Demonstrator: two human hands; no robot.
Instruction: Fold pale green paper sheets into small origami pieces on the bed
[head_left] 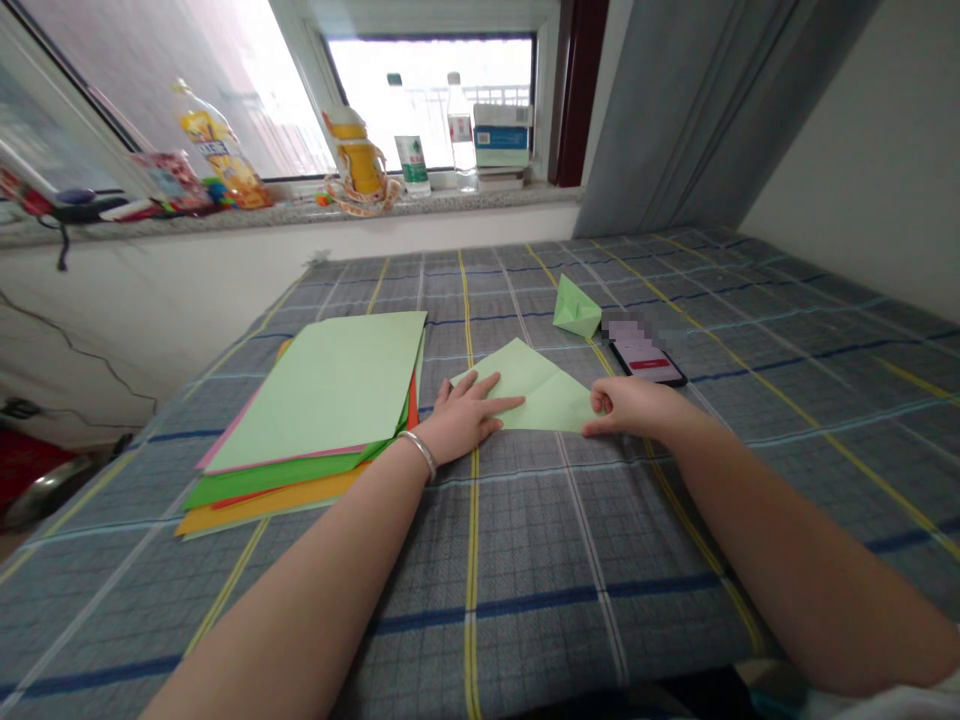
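Observation:
A light green sheet of paper (536,390), folded with diagonal creases, lies on the grey checked cloth (525,560). My left hand (465,415) rests flat on its left part, fingers stretched out; a silver bangle sits on that wrist. My right hand (626,408) is curled at the sheet's right corner, fingers pinched on the paper's edge.
A stack of coloured paper sheets (315,420), green on top, lies to the left. A small folded green paper shape (576,307) and a phone (646,358) sit behind the sheet. Bottles (360,155) and boxes stand on the windowsill. A grey curtain (697,110) hangs at the right.

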